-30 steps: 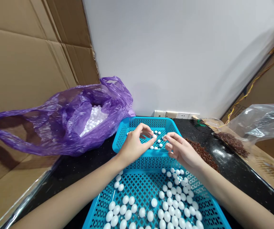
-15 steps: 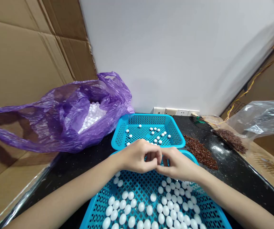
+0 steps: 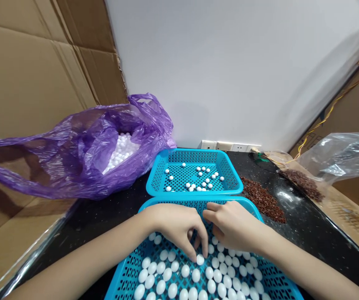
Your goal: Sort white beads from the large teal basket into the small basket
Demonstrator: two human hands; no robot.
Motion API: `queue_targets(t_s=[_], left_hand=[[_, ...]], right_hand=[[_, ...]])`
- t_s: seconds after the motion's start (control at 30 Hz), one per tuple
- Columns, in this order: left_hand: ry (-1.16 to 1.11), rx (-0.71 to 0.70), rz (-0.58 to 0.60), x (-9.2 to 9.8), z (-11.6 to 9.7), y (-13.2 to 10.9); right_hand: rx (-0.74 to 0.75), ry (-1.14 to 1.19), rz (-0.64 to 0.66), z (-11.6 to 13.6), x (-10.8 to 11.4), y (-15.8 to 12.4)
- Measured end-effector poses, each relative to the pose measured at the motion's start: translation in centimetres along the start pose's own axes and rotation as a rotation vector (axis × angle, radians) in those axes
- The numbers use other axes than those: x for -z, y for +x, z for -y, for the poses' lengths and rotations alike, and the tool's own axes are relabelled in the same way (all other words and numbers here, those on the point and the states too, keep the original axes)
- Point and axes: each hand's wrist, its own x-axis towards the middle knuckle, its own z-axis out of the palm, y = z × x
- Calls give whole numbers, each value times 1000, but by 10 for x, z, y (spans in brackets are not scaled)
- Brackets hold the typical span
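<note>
My left hand reaches down into the near blue plastic basket. Its thumb and forefinger close around one small white ball lying on the basket's mesh floor. Close beside it, my right hand hovers over the basket's far right part with its fingers curled in; whatever they hold, if anything, is hidden. Many loose white balls lie around and below both hands, thickest on the right side.
Behind stands a second blue basket with several white balls. A purple plastic bag of white balls lies left. Reddish-brown granules are heaped on the black countertop, right. Beyond are a clear bag, cardboard and wall sockets.
My hands were together over the near basket's far rim. The left has dropped to a ball in the basket; the right has come slightly nearer and lower, apart from the left.
</note>
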Motion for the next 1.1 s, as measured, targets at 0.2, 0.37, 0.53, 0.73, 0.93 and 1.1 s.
queue_targets(t_s=[0.2, 0.37, 0.53, 0.73, 0.93, 1.1], left_hand=[[11, 6, 46, -2, 1, 1], [-64, 133, 103, -3, 2, 2], [1, 252, 14, -1, -4, 2], [-35, 227, -14, 0, -5, 1], [-23, 236, 18, -1, -3, 1], [70, 230, -6, 3, -6, 2]], right_hand=[[-43, -48, 68, 5, 0, -3], [-56, -17, 111, 5, 3, -3], [-95, -8, 132, 4, 4, -4], [-145, 15, 158, 6, 2, -2], [-249, -19, 200, 9, 3, -6], [-282, -62, 180, 8, 8, -5]])
